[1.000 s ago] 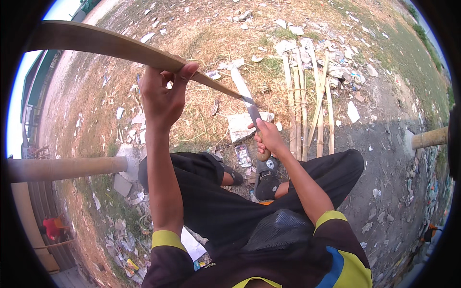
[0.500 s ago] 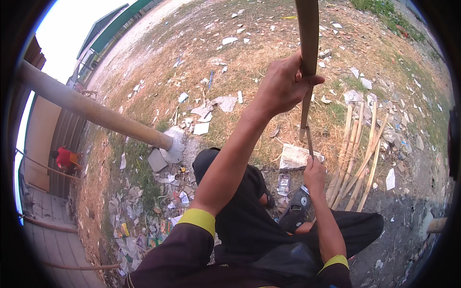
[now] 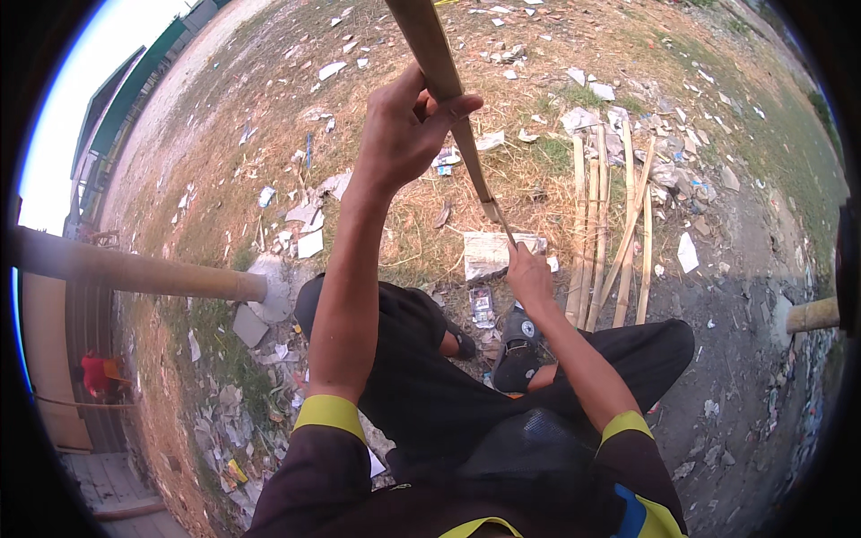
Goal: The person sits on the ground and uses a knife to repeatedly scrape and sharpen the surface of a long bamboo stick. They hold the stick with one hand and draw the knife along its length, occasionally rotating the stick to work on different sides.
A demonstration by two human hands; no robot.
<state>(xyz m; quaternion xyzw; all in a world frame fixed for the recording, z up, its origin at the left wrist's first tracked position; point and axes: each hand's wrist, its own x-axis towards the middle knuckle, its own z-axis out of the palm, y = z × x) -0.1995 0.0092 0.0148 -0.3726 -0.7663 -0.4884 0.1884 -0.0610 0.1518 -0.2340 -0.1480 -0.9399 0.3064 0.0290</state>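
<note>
My left hand (image 3: pixel 402 134) is closed around a long split bamboo piece (image 3: pixel 470 152), thumb along one side. The bamboo slants from the top edge of the view down toward my right hand. In my closed right hand (image 3: pixel 532 280) is a knife (image 3: pixel 506 229) with a narrow blade, its handle mostly hidden by the fingers. The blade meets the bamboo's lower end. Below that end, a pale rough block (image 3: pixel 489 257) lies on the ground in front of my sandalled foot (image 3: pixel 518 336).
Several bamboo strips (image 3: pixel 592 233) lie side by side on the right, one crossing the others. Thick bamboo posts (image 3: pixel 134 266) stand at left and right. Paper scraps and rubble litter the dry grass. A person in red (image 3: pixel 100 375) is at the far left.
The bamboo's upper part has swung left and it slants more. Both hands appear further left in the view, which has itself shifted. The knife remains at the bamboo's lower end.
</note>
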